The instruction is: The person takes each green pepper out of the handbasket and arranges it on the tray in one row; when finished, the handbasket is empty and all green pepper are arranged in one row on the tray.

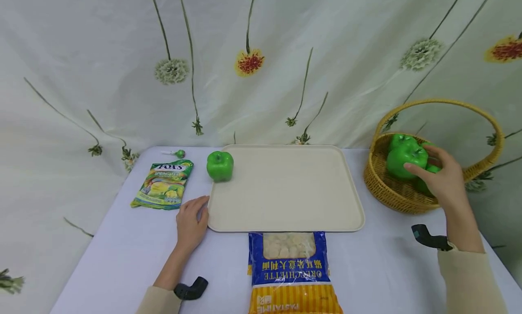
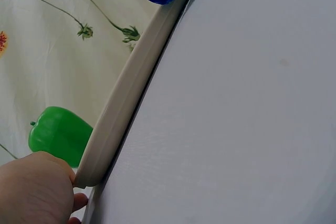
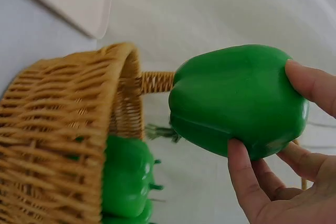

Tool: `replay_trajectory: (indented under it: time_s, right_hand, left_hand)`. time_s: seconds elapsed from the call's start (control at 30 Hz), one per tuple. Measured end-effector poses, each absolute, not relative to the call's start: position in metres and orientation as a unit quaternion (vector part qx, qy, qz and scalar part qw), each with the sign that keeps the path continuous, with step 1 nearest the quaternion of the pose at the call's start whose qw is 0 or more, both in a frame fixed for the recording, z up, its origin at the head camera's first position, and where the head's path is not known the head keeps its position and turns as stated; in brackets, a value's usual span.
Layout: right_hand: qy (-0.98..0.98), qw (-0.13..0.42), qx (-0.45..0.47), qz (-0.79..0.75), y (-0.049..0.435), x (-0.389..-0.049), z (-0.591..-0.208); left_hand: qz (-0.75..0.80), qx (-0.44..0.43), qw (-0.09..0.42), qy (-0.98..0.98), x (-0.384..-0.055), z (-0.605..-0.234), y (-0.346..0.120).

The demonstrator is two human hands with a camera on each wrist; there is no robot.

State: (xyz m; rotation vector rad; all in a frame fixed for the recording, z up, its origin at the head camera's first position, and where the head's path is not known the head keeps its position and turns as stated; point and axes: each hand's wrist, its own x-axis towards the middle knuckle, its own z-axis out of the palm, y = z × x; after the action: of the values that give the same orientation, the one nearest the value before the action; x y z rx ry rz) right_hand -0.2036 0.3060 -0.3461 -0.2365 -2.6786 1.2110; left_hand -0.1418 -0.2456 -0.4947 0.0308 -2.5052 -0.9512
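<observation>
My right hand [image 1: 442,176] grips a green bell pepper [image 3: 236,103] between thumb and fingers, over the mouth of the wicker basket [image 1: 401,203]. More green peppers [image 3: 126,177] lie inside the basket, as the right wrist view shows. At the near left of the beige tray [image 1: 285,187], my left hand [image 1: 191,223] touches the rim with its fingertips. Another green bell pepper [image 1: 220,165] sits at the tray's far left corner; in the left wrist view that pepper [image 2: 59,136] shows just beyond the hand.
A Fox's candy bag [image 1: 164,185] lies left of the tray, with a green lollipop [image 1: 178,153] behind it. In front of the tray is a blue and yellow pasta bag [image 1: 291,271]. The basket's tall handle [image 1: 440,101] arches above the right hand. Flowered cloth hangs behind.
</observation>
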Motion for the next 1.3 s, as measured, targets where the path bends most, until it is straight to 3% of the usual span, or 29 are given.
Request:
replay_trajectory:
  time_s: [0.27,0.63,0.97,1.3]
  right_hand:
    - [-0.910,0.086,-0.035,0.404,0.282,-0.212,-0.333]
    - [-0.902,0.042,0.041,0.427,0.234,-0.227,-0.343]
    - [-0.889,0.017,0.087,0.449,0.167,-0.246,-0.365]
    - [-0.863,0.003,0.157,0.481,0.089,-0.265,-0.358]
  left_hand:
    - [-0.337,0.008,0.227,-0.914,-0.142,-0.493,-0.245]
    - [-0.334,0.004,0.227,-0.915,-0.143,-0.497,-0.247]
    - [-0.328,0.008,0.224,-0.918,-0.140,-0.498,-0.248]
    - [-0.330,0.007,0.226,-0.916,-0.143,-0.497,-0.250]
